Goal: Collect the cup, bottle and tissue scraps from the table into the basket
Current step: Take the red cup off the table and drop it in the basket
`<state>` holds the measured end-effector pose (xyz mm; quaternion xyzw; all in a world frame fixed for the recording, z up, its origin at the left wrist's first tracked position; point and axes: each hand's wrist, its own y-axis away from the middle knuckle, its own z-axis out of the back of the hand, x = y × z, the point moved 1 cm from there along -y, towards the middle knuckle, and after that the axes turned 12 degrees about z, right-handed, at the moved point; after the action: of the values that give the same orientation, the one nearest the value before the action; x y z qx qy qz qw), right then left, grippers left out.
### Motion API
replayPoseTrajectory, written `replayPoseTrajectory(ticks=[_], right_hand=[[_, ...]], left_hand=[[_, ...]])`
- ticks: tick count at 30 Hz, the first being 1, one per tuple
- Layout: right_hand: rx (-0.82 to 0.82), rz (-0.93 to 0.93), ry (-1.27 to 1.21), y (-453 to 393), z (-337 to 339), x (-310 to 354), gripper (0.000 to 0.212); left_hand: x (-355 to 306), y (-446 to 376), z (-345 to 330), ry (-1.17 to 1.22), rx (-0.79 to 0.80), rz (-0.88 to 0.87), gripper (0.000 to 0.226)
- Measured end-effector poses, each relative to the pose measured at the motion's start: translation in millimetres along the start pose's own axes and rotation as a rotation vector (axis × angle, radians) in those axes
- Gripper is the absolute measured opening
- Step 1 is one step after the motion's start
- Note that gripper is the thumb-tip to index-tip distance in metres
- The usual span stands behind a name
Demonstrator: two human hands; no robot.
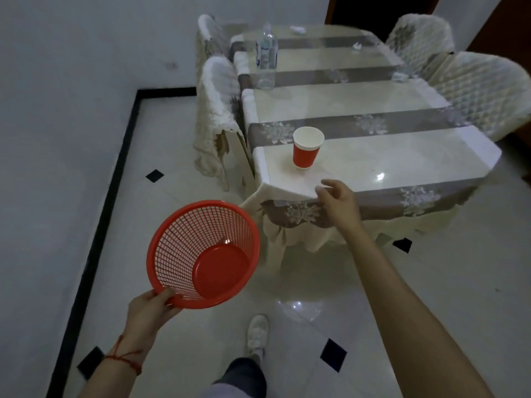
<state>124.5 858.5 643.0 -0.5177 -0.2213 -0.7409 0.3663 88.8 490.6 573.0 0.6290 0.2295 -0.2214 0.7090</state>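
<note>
A red paper cup (307,147) with a white rim stands upright near the table's near left corner. Further back on the left stands a clear plastic bottle (266,57). White tissue scraps lie at the far end (298,29), at the right side (357,46) and near the right edge (400,76). My left hand (149,310) grips the rim of an empty red mesh basket (201,254), held tilted over the floor. My right hand (336,196) is stretched out, fingers apart and holding nothing, just short of the cup at the table's near edge.
The long table (402,156) wears a cream and grey striped cloth under a clear cover. Covered chairs stand on the left (217,116) and the right (482,93). A white wall runs along the left. The floor is glossy white tile; my foot (257,331) is below.
</note>
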Motion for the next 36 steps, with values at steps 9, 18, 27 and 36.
replayPoseTrajectory(ticks=[9, 18, 27, 36], right_hand=[[-0.080, 0.124, 0.264, -131, -15, 20, 0.058], [0.220, 0.042, 0.627, -210, -40, -4, 0.093], [0.228, 0.048, 0.643, -220, -40, -12, 0.095], [0.281, 0.145, 0.525, -211, -32, 7, 0.074]], left_hand=[[-51, -44, -45, 0.010, -0.047, 0.036, 0.007], [-63, -52, -74, 0.024, -0.101, 0.107, 0.014], [-48, -46, -97, 0.070, -0.110, 0.151, 0.010], [-36, -44, -104, 0.090, -0.118, 0.145, 0.005]])
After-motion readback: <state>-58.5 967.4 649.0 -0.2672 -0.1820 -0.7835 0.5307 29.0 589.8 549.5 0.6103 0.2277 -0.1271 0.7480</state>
